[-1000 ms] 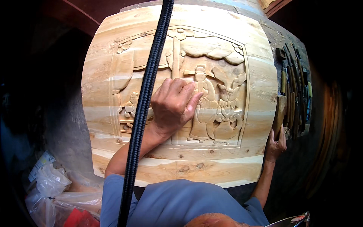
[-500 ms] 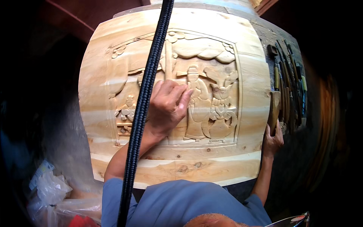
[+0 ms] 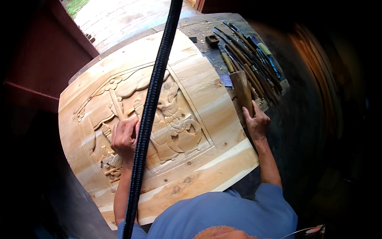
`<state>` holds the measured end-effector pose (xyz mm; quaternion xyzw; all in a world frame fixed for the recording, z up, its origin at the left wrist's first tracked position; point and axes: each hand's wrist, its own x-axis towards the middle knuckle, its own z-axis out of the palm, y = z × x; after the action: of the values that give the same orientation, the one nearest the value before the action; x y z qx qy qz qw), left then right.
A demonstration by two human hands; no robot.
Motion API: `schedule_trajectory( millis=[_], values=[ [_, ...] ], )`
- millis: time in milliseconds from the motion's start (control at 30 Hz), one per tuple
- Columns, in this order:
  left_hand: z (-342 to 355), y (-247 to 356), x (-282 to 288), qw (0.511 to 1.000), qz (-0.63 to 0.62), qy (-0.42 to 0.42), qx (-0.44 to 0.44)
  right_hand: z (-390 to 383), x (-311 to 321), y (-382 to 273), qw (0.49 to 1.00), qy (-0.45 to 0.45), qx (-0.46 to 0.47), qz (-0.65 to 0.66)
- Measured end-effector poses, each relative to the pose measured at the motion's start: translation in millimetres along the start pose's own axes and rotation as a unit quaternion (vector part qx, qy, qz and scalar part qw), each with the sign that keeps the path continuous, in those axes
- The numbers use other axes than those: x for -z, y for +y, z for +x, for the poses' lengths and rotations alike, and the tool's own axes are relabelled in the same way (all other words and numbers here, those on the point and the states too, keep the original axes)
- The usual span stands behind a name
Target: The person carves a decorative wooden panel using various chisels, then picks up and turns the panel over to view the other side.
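A large pale wooden panel point(image 3: 215, 175), carved in relief with figures and drapery, lies in front of me. My left hand point(image 3: 124, 137) rests over the carved figures with its fingers curled closed. Whatever is in those fingers, if anything, is hidden, and a black braided cord passes in front of the hand's edge. Beyond the panel's right edge, my right hand point(image 3: 258, 121) has thumb and fingers around the near end of a tapered wooden mallet point(image 3: 241, 88). The mallet's wider end points away from me, toward the carving tools.
Several long-handled carving tools point(image 3: 254, 67) lie bunched on the workbench point(image 3: 199, 24) at right, among wood chips. A small dark block-shaped container point(image 3: 212, 40) sits beside them. The black braided cord point(image 3: 153, 91) crosses the view from top to bottom. A dark red door panel point(image 3: 43, 51) stands far left.
The view has swung to the right, so panel and tools appear turned and farther left. My left hand stays over the carving, and my right hand is still at the mallet's near end.
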<state>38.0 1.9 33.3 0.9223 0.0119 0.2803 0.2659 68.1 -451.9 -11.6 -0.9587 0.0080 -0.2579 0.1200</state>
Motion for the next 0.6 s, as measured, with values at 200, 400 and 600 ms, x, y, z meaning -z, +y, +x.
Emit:
schedule_trajectory(
  millis=[200,400,600],
  values=[
    [-0.4,4.3,0.9,1.0,0.003,0.011,-0.009,32.5,10.9,-5.7,0.994,-0.011,-0.027,0.102],
    [-9.0,3.2,10.5,0.998,-0.024,0.061,0.006,58.9,-32.5,-20.5,0.997,-0.055,0.034,0.043],
    [-12.0,-1.7,8.9,0.989,-0.063,0.129,-0.032,71.9,-40.2,-36.5,0.997,-0.079,0.002,0.01]
  ],
)
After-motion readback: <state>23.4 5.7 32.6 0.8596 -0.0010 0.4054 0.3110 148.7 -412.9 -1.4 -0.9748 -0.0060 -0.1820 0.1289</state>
